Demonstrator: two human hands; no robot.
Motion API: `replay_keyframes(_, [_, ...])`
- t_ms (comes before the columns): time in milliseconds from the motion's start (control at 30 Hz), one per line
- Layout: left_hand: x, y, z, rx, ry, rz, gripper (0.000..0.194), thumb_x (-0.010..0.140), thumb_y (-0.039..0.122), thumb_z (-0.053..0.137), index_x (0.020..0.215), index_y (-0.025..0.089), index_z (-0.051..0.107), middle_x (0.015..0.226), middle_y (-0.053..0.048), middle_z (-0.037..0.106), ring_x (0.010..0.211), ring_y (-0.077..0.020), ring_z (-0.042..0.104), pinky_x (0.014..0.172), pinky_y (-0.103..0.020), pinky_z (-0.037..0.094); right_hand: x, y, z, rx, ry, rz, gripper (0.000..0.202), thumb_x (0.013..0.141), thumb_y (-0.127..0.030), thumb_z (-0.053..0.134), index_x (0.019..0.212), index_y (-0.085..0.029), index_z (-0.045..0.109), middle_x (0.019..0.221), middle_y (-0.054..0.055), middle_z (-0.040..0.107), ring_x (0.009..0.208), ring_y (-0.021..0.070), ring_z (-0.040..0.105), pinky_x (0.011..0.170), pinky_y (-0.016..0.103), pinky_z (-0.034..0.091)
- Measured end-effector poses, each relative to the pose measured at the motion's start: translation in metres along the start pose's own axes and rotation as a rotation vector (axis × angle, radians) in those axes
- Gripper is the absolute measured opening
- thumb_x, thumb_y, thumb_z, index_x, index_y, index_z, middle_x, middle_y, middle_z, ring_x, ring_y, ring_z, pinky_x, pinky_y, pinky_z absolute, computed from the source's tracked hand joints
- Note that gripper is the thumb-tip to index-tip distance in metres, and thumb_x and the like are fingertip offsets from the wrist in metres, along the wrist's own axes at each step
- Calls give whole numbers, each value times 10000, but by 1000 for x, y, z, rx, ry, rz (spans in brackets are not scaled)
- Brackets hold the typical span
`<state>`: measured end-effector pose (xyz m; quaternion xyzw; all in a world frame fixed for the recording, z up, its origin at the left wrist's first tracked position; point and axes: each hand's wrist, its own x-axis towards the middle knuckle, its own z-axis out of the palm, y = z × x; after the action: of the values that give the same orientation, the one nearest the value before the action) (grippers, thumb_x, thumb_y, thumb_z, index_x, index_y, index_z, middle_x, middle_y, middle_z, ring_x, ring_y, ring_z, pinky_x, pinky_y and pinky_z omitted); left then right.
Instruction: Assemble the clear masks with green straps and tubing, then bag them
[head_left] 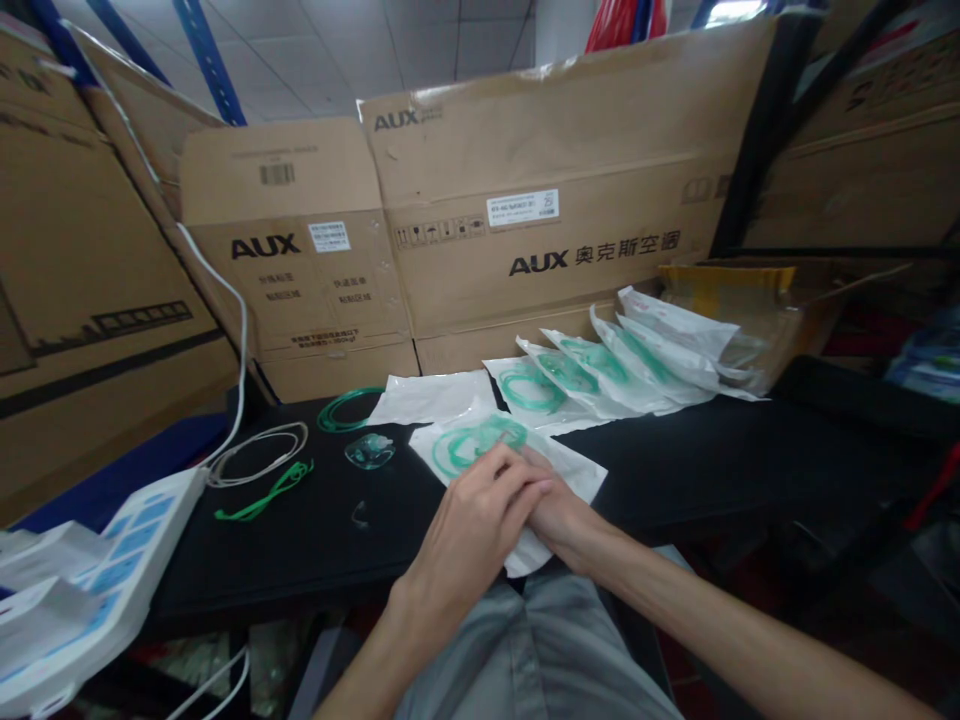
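My left hand lies across my right hand, its fingers bent and close together. Whatever is under those fingers is hidden. Beneath both hands a white pouch with coiled green tubing inside rests at the table's front edge. My right hand is against this pouch, but its fingertips are covered. Left of the pouch are a clear green-tinted mask, a coil of green tubing and a bright green band. A flat white pouch lies just behind.
Several filled pouches overlap in a row at the back right, beside an open carton. Large cardboard panels wall the back of the black table. A white power strip and a pale coiled cord are at left.
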<state>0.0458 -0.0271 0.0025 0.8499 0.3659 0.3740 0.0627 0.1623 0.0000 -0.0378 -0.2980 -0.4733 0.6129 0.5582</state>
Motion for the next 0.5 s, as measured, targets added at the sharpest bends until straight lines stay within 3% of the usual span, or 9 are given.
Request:
replay_keyframes(133, [4, -10, -14, -98, 8, -60, 131, 967, 211, 598, 970, 193, 727, 968, -43, 660, 940, -177, 638, 839, -283, 499, 11, -11, -1, -297, -105, -72, 59, 757, -209, 657, 785, -218, 708, 866, 20, 698, 862, 221, 629, 806, 351, 523])
replay_keyframes(267, [6, -21, -28, -127, 30, -126, 142, 971, 231, 598, 996, 219, 738, 977, -25, 678, 929, -159, 642, 849, -261, 486, 3, -26, -5, -439, -293, -33, 211, 840, -337, 659, 978, -190, 721, 918, 44, 724, 841, 224, 657, 784, 353, 517])
replay_keyframes(367, [6, -25, -33, -111, 63, -158, 137, 965, 251, 610, 972, 224, 744, 959, -16, 686, 903, -155, 641, 833, -254, 479, -8, -32, -10, -624, -237, -62, 271, 866, -386, 667, 1046, -191, 722, 876, 41, 720, 775, 203, 648, 720, 317, 497])
replay_keyframes(500, [6, -26, -33, -139, 66, -167, 130, 957, 262, 626, 948, 220, 749, 950, -13, 693, 905, -153, 640, 814, -246, 469, -9, -29, -13, -909, -166, -139, 144, 809, -293, 722, 729, -173, 718, 641, -6, 614, 594, 134, 509, 569, 269, 370])
